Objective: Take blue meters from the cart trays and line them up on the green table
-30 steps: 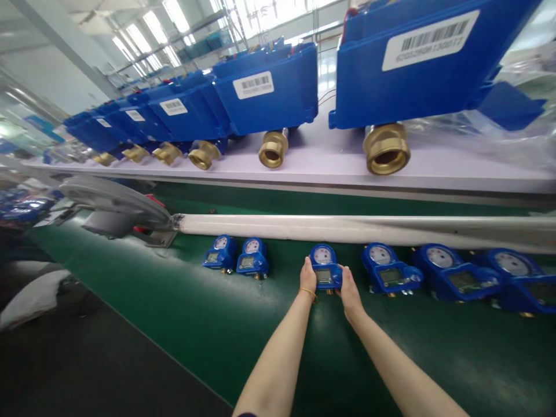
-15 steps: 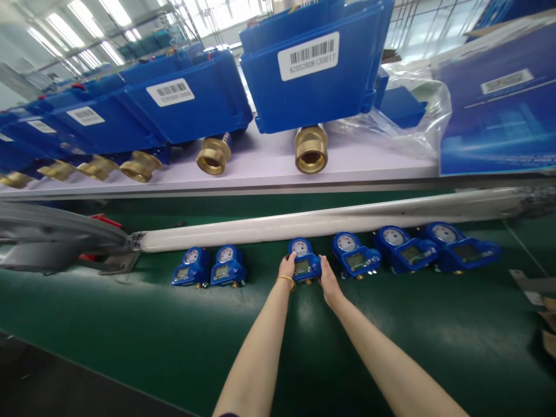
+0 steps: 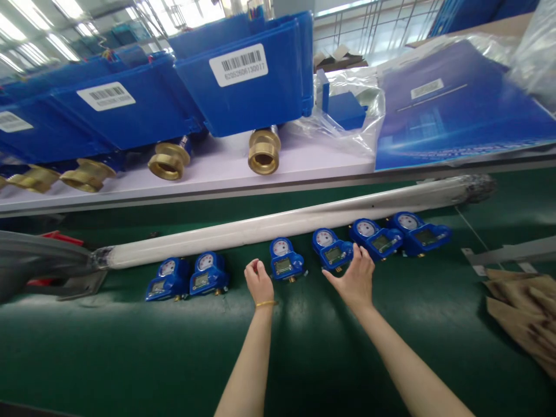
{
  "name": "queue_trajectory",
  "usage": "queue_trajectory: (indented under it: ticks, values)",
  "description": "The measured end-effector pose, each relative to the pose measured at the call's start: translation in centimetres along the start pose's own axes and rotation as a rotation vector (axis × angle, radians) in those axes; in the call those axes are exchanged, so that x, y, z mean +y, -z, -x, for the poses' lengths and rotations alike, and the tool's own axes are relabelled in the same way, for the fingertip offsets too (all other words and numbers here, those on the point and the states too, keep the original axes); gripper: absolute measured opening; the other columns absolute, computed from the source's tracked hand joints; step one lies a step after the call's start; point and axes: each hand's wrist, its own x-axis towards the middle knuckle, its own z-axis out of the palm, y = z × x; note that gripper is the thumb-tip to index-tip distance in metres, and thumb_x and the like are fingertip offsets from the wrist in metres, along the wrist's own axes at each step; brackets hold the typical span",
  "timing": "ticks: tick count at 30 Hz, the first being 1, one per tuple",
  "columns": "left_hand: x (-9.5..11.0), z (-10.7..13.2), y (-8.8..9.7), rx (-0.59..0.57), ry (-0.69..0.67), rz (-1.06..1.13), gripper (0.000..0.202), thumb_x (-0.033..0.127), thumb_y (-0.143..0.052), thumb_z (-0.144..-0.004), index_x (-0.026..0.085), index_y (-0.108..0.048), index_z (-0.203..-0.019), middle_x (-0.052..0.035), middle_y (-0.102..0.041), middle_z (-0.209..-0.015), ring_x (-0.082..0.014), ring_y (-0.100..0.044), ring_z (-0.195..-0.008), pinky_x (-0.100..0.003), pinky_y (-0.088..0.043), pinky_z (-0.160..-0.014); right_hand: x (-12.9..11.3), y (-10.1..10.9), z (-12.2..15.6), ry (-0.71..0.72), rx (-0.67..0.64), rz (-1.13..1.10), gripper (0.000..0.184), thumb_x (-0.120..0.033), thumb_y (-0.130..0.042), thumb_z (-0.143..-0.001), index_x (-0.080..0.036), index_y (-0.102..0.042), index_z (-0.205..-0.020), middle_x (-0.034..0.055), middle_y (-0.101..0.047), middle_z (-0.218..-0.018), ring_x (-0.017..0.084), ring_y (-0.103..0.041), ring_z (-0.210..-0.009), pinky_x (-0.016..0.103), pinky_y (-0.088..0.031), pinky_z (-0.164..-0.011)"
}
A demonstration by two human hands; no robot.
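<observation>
Several blue water meters, each with a round dial and a small grey display, lie in a row on the green bench. The middle meter (image 3: 285, 263) sits between my hands, touched by neither. Just left of it is my left hand (image 3: 259, 285), with a yellow band at the wrist; its fingers are curled together and nothing shows in them. My right hand (image 3: 357, 280) is at the adjacent meter (image 3: 332, 249), thumb and fingers spread around its near right corner. Whether the fingertips touch it I cannot tell. Two meters, a left one (image 3: 168, 279) and its neighbour (image 3: 208, 274), stand farther left.
A white wrapped tube (image 3: 243, 229) runs behind the meters. Above it, a pale shelf (image 3: 299, 165) bears large blue housings (image 3: 243, 87) with brass fittings (image 3: 264, 152). A grey metal part (image 3: 39, 260) lies left; brown paper (image 3: 521, 307) lies right.
Both hands have let go of the middle meter. My right hand has moved right to the adjacent meter; my left hand has drawn slightly left. The view has shifted right.
</observation>
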Motion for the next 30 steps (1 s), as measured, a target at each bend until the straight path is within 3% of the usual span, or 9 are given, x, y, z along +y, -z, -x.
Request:
queue_trajectory:
  ticks: [3,7,12,17,20,23,25,27,30]
  values:
    - [-0.5,5.4,0.9,-0.074,-0.250,0.000,0.025,0.036,-0.043,-0.090,0.019,-0.056,-0.103,-0.0087,-0.060,-0.106,-0.0205,-0.058,-0.100,-0.037,-0.048,-0.090,-0.3,-0.9,-4.0,-0.016,-0.202,0.172,0.112,-0.054,-0.078,-0.064,-0.016,-0.014,-0.147,0.0246,-0.031,-0.142,0.041,-0.042,-0.121,0.052,-0.043,-0.096]
    - [-1.0,10.6,-0.2,-0.407,-0.575,-0.131,0.022,0.024,-0.044,-0.089,0.019,-0.055,-0.107,-0.0077,-0.060,-0.101,-0.0181,-0.059,-0.093,-0.033,-0.052,-0.081,-0.9,-1.2,-5.1,-0.102,-0.299,0.202,0.103,-0.048,-0.077,-0.063,-0.011,-0.024,-0.144,0.0232,-0.033,-0.139,0.040,-0.046,-0.110,0.043,-0.052,-0.076]
    - [0.3,12.1,-3.5,-0.684,-0.921,-0.526,0.061,0.013,-0.051,-0.081,0.015,-0.034,-0.139,-0.0147,-0.047,-0.139,-0.0257,-0.042,-0.132,-0.043,-0.041,-0.110,1.8,1.4,1.2,-0.089,-0.342,0.201,0.096,-0.036,-0.073,-0.063,-0.007,-0.028,-0.142,0.0219,-0.033,-0.142,0.040,-0.044,-0.113,0.042,-0.052,-0.082]
    - [-0.7,13.0,-6.5,-1.084,-1.175,-0.831,0.101,0.016,-0.072,-0.065,0.018,-0.015,-0.148,-0.0151,-0.028,-0.155,-0.0350,-0.022,-0.143,-0.061,-0.023,-0.118,6.9,6.0,9.0,0.002,-0.647,0.189,0.099,-0.022,-0.072,-0.057,-0.014,-0.028,-0.146,0.0166,-0.030,-0.148,0.039,-0.039,-0.125,0.044,-0.052,-0.089]
    - [-1.8,14.2,-6.9,-1.264,-1.135,-0.914,0.100,0.023,-0.077,-0.060,0.017,-0.023,-0.144,-0.0176,-0.046,-0.141,-0.0355,-0.045,-0.124,-0.058,-0.048,-0.100,9.0,8.7,6.6,0.013,-0.734,0.118,0.097,-0.042,-0.071,-0.065,-0.019,-0.026,-0.147,0.0140,-0.035,-0.147,0.034,-0.044,-0.125,0.044,-0.050,-0.094]
    - [-2.4,15.8,-5.9,-1.250,-1.018,-0.962,0.100,0.023,-0.080,-0.052,0.015,-0.031,-0.139,-0.0187,-0.049,-0.133,-0.0355,-0.049,-0.114,-0.051,-0.057,-0.085,9.9,9.7,-1.7,0.072,-0.416,0.208,0.098,-0.062,-0.058,-0.075,-0.013,-0.018,-0.149,0.0193,-0.036,-0.146,0.037,-0.040,-0.128,0.046,-0.046,-0.097]
    - [-3.1,17.1,-4.5,-1.202,-0.878,-0.965,0.099,0.023,-0.079,-0.052,0.015,-0.031,-0.138,-0.0190,-0.047,-0.134,-0.0358,-0.047,-0.116,-0.051,-0.057,-0.087,10.1,8.9,-7.8,0.090,-0.330,0.311,0.106,-0.063,-0.062,-0.072,-0.006,-0.017,-0.148,0.0256,-0.040,-0.140,0.041,-0.041,-0.126,0.049,-0.043,-0.097]
    - [-4.3,18.6,-2.5,-1.125,-0.701,-0.945,0.099,0.026,-0.076,-0.055,0.015,-0.028,-0.141,-0.0197,-0.043,-0.139,-0.0374,-0.043,-0.122,-0.053,-0.054,-0.092,10.5,7.0,-12.2,0.047,-0.452,0.379,0.107,-0.060,-0.068,-0.068,-0.003,-0.021,-0.146,0.0286,-0.045,-0.134,0.044,-0.042,-0.123,0.051,-0.042,-0.095]
    - [-6.8,20.6,1.1,-1.001,-0.393,-0.900,0.098,0.031,-0.071,-0.061,0.014,-0.023,-0.145,-0.0198,-0.035,-0.149,-0.0393,-0.036,-0.132,-0.057,-0.050,-0.098,11.8,3.1,-14.7,0.053,-0.563,0.416,0.089,-0.049,-0.063,-0.075,-0.002,-0.031,-0.143,0.0312,-0.047,-0.130,0.046,-0.043,-0.122,0.055,-0.040,-0.091]
